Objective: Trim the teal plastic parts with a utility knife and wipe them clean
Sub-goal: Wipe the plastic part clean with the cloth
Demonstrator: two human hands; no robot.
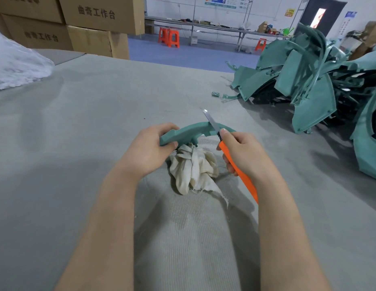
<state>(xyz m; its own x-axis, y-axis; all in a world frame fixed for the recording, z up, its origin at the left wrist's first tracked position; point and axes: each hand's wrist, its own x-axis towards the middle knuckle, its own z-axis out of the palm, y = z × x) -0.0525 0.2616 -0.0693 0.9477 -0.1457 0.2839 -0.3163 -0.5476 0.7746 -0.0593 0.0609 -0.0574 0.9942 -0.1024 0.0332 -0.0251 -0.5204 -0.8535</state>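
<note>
Gripping curved matte teal plastic part in left hand, orange-handled utility knife in right hand, blade across it, above crumpled cream rag.

Curved teal part (held aloft); orange knife blade across it.

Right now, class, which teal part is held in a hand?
The curved teal part gripped by the left hand; the others lie in the pile at right.

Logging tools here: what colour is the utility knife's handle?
Orange; the knife handle shows best in the head view.
</note>
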